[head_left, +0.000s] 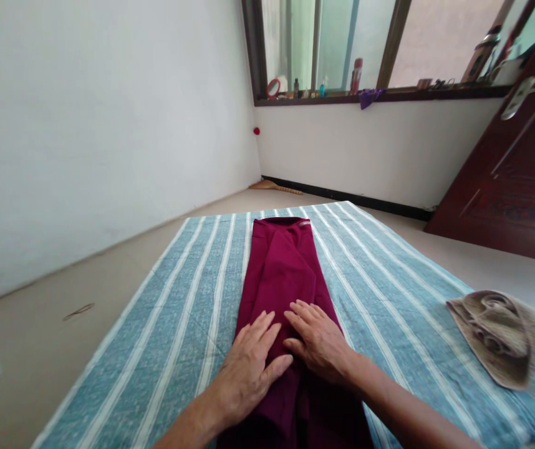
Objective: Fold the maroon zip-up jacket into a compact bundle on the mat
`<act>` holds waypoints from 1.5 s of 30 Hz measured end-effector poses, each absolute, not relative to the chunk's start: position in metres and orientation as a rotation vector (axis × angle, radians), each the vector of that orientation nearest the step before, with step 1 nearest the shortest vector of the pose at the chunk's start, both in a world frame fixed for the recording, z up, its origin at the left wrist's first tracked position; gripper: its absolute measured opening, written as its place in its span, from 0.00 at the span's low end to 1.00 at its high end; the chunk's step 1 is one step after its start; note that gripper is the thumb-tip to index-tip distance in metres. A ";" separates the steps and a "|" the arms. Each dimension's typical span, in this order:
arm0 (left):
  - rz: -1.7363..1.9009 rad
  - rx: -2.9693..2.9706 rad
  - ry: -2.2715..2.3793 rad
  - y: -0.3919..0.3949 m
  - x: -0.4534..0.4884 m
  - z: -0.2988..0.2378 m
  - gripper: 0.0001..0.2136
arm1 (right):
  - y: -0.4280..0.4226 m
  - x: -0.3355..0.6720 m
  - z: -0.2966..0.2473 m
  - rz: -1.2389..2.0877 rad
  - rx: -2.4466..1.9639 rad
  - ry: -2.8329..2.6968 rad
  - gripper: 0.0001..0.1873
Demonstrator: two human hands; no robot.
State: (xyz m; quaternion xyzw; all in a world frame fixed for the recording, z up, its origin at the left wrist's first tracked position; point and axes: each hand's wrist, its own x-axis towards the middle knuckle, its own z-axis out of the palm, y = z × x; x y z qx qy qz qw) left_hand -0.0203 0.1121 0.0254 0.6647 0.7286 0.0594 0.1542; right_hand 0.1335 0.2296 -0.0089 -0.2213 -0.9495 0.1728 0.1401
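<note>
White walls (pixel 85 137) meet in a corner here, with a small red ball (pixel 256 131) fixed near it. Daylight comes through a dark-framed window (pixel 380 43) in the far wall, its sill (pixel 380 95) lined with bottles (pixel 355 75) and a purple cloth (pixel 369 97) draped over the edge. A dark red wooden door (pixel 515 168) with a metal handle (pixel 519 96) stands at the right, and a straw broom (pixel 274 186) lies by the black skirting (pixel 342 199) on the pale floor (pixel 38 337).

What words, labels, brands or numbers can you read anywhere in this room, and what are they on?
Nothing here is legible.
Small pale label at the collar of the maroon garment: too small to read.
Red can on the windowsill: too blurred to read.
Small dark bottle on the windowsill: too small to read.
</note>
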 end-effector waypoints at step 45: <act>0.152 1.827 2.309 0.166 -0.011 -0.020 0.29 | 0.295 0.057 -0.042 0.753 -1.043 -2.181 0.09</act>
